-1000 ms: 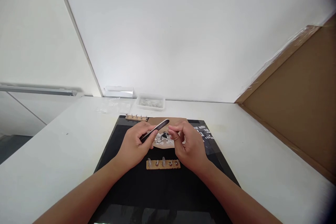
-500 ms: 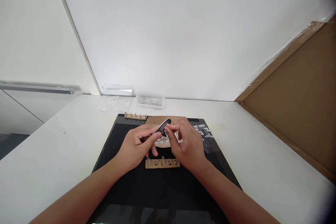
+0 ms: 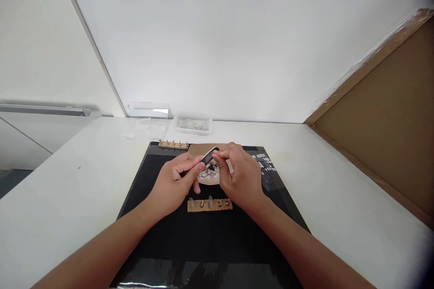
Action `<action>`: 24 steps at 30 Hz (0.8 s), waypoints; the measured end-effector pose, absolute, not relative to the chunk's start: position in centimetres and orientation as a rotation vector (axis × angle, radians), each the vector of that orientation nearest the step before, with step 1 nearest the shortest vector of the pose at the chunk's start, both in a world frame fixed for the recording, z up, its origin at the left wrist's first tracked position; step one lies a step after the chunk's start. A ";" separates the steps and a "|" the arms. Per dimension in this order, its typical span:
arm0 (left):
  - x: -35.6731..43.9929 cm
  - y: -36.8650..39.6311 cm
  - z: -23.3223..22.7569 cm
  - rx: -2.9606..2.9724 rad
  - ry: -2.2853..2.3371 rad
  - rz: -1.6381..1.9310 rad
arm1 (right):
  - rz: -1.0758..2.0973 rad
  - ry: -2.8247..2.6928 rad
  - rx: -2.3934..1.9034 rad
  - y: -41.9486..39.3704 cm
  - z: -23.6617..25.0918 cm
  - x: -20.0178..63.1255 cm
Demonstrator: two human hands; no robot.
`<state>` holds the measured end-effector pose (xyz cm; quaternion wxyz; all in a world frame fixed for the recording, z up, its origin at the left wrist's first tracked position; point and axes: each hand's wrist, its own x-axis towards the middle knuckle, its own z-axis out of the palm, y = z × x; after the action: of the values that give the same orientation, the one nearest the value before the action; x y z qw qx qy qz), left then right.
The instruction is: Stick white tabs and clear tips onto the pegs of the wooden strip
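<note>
My left hand (image 3: 174, 179) is closed, thumb and fingers pinching the lower end of a black nail file (image 3: 208, 157) with a pale edge. The file tilts up to the right. My right hand (image 3: 240, 176) is closed in a pinch at the file's upper end. What its fingertips hold, if anything, is hidden or too small to name. Below both hands is a brown sheet (image 3: 203, 148) scattered with small white pieces and a dark bit (image 3: 212, 167). Nearer me, a tan strip stand (image 3: 195, 207) carries clear nail tips (image 3: 210, 201) on some of its several pegs.
A black mat (image 3: 203, 239) lies on the white table (image 3: 81, 198). A second peg stand (image 3: 172, 145) sits at its far left corner. White labels (image 3: 260, 155) lie on the right. Behind are a clear tray (image 3: 192, 124) and plastic bags (image 3: 140, 127); cardboard (image 3: 383, 117) stands right.
The whole view has shifted slightly. My right fingers have slid a little along the file toward its upper end, and the file sits slightly lower between my hands.
</note>
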<state>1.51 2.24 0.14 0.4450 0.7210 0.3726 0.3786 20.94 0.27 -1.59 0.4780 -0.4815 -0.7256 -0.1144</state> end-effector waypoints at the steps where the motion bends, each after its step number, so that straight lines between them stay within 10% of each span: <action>1: 1.5 2.2 0.2 1.794 0.918 0.933 | -0.293 -1.766 -1.183 0.3 -1.6 20.9; 24: 1.4 2.4 0.0 1.828 0.936 0.926 | -0.493 -1.893 -1.171 0.8 -1.2 20.6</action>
<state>1.43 2.42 -0.02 0.4300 0.7326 0.3750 0.3711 20.59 0.79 -1.18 0.4177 -0.4667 -0.7545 -0.1963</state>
